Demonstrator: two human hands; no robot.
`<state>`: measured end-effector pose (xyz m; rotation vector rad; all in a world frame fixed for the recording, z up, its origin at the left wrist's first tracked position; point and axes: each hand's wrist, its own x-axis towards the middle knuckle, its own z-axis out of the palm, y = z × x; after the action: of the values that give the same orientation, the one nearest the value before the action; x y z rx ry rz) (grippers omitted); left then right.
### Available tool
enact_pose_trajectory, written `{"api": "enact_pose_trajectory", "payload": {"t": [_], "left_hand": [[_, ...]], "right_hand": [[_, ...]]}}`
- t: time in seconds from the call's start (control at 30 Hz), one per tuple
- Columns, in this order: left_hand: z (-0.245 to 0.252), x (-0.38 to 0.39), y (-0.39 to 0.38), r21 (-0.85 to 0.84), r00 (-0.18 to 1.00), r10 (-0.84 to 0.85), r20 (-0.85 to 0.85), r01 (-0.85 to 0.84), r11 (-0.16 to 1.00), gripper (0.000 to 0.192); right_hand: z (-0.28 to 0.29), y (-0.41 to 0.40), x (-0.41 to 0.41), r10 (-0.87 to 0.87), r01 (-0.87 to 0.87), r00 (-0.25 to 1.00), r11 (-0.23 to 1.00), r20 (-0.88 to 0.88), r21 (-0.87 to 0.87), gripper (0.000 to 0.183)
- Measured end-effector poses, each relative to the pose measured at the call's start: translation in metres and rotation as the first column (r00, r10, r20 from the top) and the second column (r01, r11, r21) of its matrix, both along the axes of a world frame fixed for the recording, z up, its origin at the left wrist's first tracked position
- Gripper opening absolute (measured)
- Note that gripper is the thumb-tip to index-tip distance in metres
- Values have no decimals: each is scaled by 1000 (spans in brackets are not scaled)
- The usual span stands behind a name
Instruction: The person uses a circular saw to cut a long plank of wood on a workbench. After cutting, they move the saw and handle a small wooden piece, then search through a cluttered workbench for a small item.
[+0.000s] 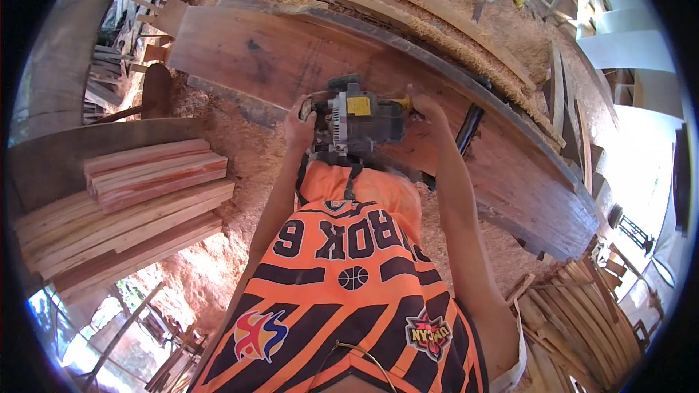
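A power tool (374, 120), which looks like a router lying on its side, has a dark motor body, a grey vented housing and a yellow label. It is held low over a long, wide wooden board (218, 43) in front of me. My left hand (299, 124) grips the tool's left side, near its base. At the other end my right hand (427, 107) is at a yellow part (403, 102) of the tool; its fingers are partly hidden. A black bar-like object (471, 126) lies on the board, right of my right forearm.
Stacked sawn timber (158, 174) sits on the left. Long planks (404, 5) run beyond the board, among shavings. More boards (579, 305) are piled at lower right. Sawdust (246, 158) covers the ground. A dark rounded piece (157, 90) stands near the board's left end.
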<state>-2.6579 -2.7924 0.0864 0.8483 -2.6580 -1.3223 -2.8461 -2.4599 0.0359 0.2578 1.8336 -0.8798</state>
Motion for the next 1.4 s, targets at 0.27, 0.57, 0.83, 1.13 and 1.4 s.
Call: {"api": "enact_pose_trajectory", "payload": {"t": [0.27, 0.57, 0.83, 1.13, 1.4], "left_hand": [[-8, 3, -3, 38, 999, 29, 18, -30, 999, 58], [-11, -6, -3, 51, 999, -49, -17, 50, 997, 57], [-13, 3, -6, 28, 1000, -28, -7, 28, 999, 60], [2, -4, -2, 11, 999, -13, 50, 13, 1000, 57], [-11, 9, -6, 57, 1000, -11, -25, 12, 998, 55]], "right_hand": [[-16, 20, 40, -210, 140, 943, 954, -257, -265, 76], [-55, 9, -8, 236, -201, 964, 947, -119, 252, 81], [-51, 42, 26, -200, 157, 976, 924, -90, -350, 51], [-66, 5, 6, 292, -220, 888, 948, -356, 229, 66], [-8, 22, 40, -127, 96, 977, 979, -170, -182, 75]]}}
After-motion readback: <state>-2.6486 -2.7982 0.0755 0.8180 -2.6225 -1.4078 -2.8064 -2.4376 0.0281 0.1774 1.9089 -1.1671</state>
